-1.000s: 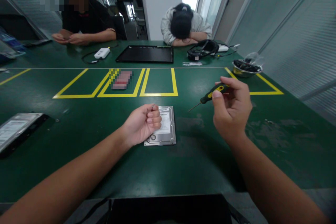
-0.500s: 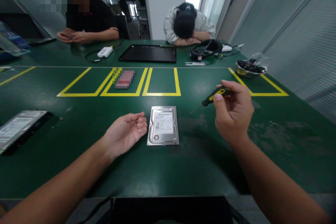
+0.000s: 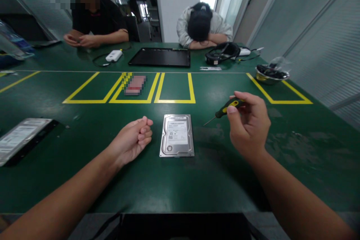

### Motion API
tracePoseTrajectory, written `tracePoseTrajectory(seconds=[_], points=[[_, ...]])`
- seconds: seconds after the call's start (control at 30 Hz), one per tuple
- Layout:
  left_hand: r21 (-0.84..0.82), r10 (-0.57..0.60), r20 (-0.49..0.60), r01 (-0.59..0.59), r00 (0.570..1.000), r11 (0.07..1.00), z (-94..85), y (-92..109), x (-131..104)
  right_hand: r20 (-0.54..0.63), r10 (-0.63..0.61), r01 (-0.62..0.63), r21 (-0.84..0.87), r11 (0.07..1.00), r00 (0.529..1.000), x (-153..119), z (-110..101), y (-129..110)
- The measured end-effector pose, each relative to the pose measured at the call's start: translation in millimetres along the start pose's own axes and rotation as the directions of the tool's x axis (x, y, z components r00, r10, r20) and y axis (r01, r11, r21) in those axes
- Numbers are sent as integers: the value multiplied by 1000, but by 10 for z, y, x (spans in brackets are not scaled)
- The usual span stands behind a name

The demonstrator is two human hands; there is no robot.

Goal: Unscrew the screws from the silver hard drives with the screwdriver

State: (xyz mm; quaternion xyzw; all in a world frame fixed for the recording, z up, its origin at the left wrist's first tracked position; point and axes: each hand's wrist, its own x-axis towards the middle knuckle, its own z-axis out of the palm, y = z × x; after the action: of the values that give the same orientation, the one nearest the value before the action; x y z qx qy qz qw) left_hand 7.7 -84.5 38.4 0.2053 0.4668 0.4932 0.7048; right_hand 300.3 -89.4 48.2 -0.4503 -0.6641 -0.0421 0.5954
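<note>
OK, right hand (image 3: 249,122) is gripping a screwdriver (image 3: 229,107) by its dark-and-yellow handle, thumb and fingers pinching around it; shaft is pointing down-left toward the hard drive (image 3: 177,135), tip hanging off its right side without contact. Drive is lying label-up on the green table (image 3: 174,187), between both hands, touching neither. Left hand (image 3: 132,138) is sitting just left of the drive, fingers curling into the palm, thumb pressing against the index; can't tell if it's pinching anything small.

Second drive (image 3: 24,137) is lying at far left, cut off by the view edge. Past the hands, yellow tape (image 3: 131,101) is marking out boxes, and a blurred pinkish item (image 3: 135,85) is lying in one. Metal bowl (image 3: 267,81) is standing at right, holding dark stuff (image 3: 267,71) and clear plastic (image 3: 281,63). Further back, black screen (image 3: 160,58) is lying flat, headset (image 3: 222,52) to its right, white box (image 3: 114,56) to its left. Person in black (image 3: 105,18) is sitting across the table; person in light sleeves (image 3: 199,24) is resting head on arms.
</note>
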Motion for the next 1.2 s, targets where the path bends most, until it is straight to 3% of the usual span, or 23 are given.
tracePoseTrajectory(seconds=[0.17, 0.3, 0.5, 0.6, 0.7, 0.77, 0.87, 0.93, 0.97, 1.03, 1.2], points=[[50, -75, 23, 73, 997, 996, 73, -20, 40, -2, 5, -5, 26, 1000, 1000, -7, 11, -7], [62, -19, 40, 16, 999, 998, 159, 8, 157, 12, 7, -7, 39, 999, 1000, -22, 22, -8], [88, 90, -22, -88, 996, 992, 240, -22, 387, -10, 4, -4, 16, 1000, 1000, -47, 15, -1], [147, 133, -1, -132, 991, 980, 214, -75, 469, 1, -87, 86, -51, 995, 996, -29, -8, -42], [250, 172, 16, -171, 985, 953, 165, -130, 521, 148, -214, 234, -131, 963, 966, -15, 7, -123], [313, 204, -5, -192, 979, 930, 142, -167, 537, 365, -252, 315, -123, 941, 896, -39, 68, -186], [348, 226, -11, -208, 974, 914, 134, -214, 540, 712, -209, 386, -95, 918, 671, -140, 221, -272], [343, 253, 1, -238, 967, 909, 140, -237, 531, 838, -157, 426, -97, 900, 523, -232, 328, -309], [344, 272, 5, -257, 962, 903, 142, -247, 525, 870, -128, 433, -105, 895, 475, -275, 371, -321], [359, 319, 16, -303, 948, 883, 142, -264, 515, 897, -90, 439, -122, 890, 432, -344, 426, -336], [386, 408, 57, -396, 911, 833, 123, -293, 494, 909, -66, 475, -152, 867, 411, -410, 429, -399]])
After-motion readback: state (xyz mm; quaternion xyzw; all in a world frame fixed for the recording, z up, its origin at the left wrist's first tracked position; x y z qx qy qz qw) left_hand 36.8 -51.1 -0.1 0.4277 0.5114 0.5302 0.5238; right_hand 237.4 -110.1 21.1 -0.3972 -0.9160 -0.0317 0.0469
